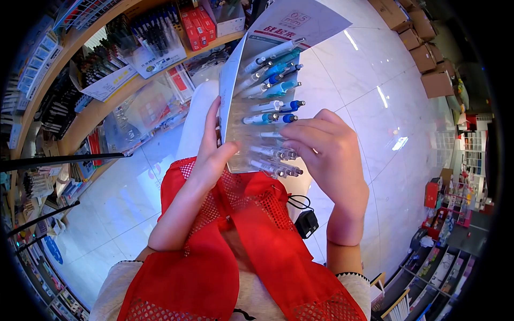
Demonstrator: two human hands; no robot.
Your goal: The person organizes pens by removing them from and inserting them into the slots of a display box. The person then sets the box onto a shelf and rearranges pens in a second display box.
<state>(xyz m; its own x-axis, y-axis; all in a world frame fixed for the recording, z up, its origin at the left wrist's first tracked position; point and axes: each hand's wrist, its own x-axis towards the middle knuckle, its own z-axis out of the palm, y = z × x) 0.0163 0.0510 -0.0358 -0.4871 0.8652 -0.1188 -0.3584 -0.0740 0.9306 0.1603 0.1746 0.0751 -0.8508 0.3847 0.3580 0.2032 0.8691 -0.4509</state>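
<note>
My left hand grips the near left side of a white cardboard pen display box, thumb on the front edge and fingers along the outer wall. The box is tilted, and its printed backing panel stands up at the far end. Inside are rows of click pens: teal ones, some with dark blue clickers, and clear or white ones at the near end. My right hand has thumb and forefinger closed around the end of a pale pen in the box; the fingertips partly hide it.
Wooden shelves with pen boxes and a red carton curve along the left. Cardboard boxes are stacked at the far right. More racks of goods stand at lower right. A black device with a cable hangs by my red vest.
</note>
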